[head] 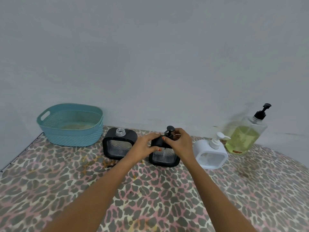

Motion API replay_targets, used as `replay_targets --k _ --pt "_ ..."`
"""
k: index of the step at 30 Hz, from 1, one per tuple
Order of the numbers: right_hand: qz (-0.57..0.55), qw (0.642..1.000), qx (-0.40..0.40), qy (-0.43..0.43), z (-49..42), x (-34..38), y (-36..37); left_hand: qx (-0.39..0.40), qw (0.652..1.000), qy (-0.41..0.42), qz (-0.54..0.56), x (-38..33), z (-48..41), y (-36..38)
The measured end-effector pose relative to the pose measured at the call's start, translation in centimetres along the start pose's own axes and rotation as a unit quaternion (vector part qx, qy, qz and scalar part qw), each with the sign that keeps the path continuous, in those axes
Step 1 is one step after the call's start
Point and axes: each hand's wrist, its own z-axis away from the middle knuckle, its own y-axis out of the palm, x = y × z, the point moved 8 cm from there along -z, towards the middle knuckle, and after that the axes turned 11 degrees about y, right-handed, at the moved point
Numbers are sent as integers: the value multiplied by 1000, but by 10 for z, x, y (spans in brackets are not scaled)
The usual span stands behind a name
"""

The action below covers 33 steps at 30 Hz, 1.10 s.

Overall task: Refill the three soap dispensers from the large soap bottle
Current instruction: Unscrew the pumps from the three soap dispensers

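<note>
The person's two grips meet on the middle dispenser (164, 157), a black one with a clear ribbed window that stands at 12 o'clock on the desk (150, 195), which wears a leopard-print cloth. The left grip (143, 146) holds the dispenser's upper left corner, thumb on the front and fingers over the top. The right grip (179, 143) curls round the collar of its black pump (170, 129), whose head shows above the fingers.

At 11 o'clock, just beside it, a second black dispenser (118, 146) stands with no pump, its clear threaded neck (120, 131) bare. At 1 o'clock a white dispenser (211, 156) carries a white pump. Behind that, at 2 o'clock against the wall, stands the large bottle (245, 136), clear with a black pump and partly full of yellow-green soap. A small orange label (237, 151) near its base is too small to read.

A teal basket (70, 126) sits at 10 o'clock.
</note>
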Motion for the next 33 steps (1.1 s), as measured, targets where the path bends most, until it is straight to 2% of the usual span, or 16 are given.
replay_targets --k 6,12,22,27,33 --pt "-62 995 72 1 6 0 7 -5 1000 -7 5 1 1 0" --pt "20 1000 -5 -1 -1 -3 7 -4 1000 -8 -7 1 2 -1" --pt "-79 996 47 23 5 -9 9 -7 1000 -11 7 0 3 -1" --pt "0 999 -40 3 2 -8 4 -4 1000 -11 8 -1 3 0" --pt "-8 1000 -4 3 7 -4 4 -8 1000 -9 11 -1 2 -1"
